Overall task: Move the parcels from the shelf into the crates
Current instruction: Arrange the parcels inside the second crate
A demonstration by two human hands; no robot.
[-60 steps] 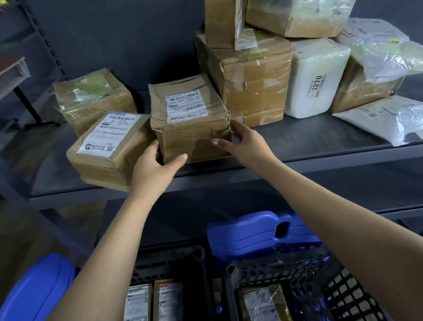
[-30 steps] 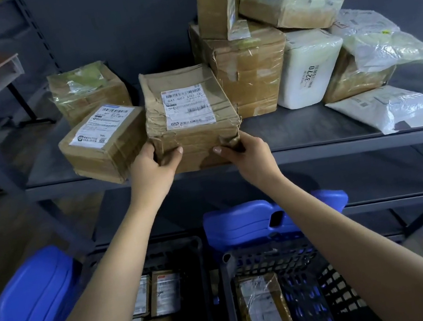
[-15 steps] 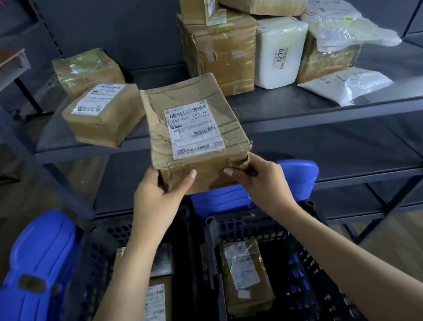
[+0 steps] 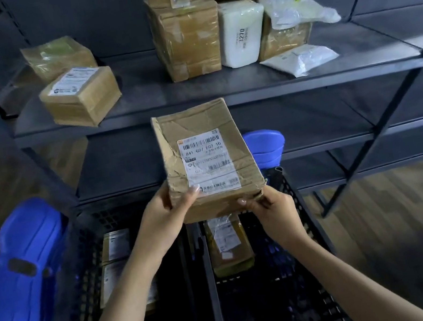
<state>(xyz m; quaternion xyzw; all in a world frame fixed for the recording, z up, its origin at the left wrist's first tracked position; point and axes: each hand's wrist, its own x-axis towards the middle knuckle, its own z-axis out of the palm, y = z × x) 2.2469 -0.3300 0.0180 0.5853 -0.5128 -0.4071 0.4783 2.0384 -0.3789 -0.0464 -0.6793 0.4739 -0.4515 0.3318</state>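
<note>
I hold a creased brown cardboard parcel (image 4: pixel 193 129) with a white barcode label in the air, in front of the shelf (image 4: pixel 221 95) and above two black mesh crates. My left hand (image 4: pixel 165 219) grips its near left corner, thumb on the label. My right hand (image 4: pixel 273 210) grips its near right corner. The left crate (image 4: pixel 83 239) holds several labelled parcels; the right crate (image 4: pixel 302 209) holds one taped parcel (image 4: pixel 228 245). Several more parcels stay on the shelf, such as a labelled box (image 4: pixel 80 97) at the left and a stacked pile (image 4: pixel 186 37) at the back.
Blue crate lids stand open at the left (image 4: pixel 13 280) and behind the right crate (image 4: pixel 266 148). A white package marked 3270 (image 4: pixel 241 33) and plastic mailers (image 4: pixel 300 59) lie on the shelf's right. Diagonal shelf braces (image 4: pixel 385 126) cross at the right. Wooden floor lies around.
Both hands took hold of the parcel on the shelf, pulled it off the edge and brought it down and toward me over the crates.
</note>
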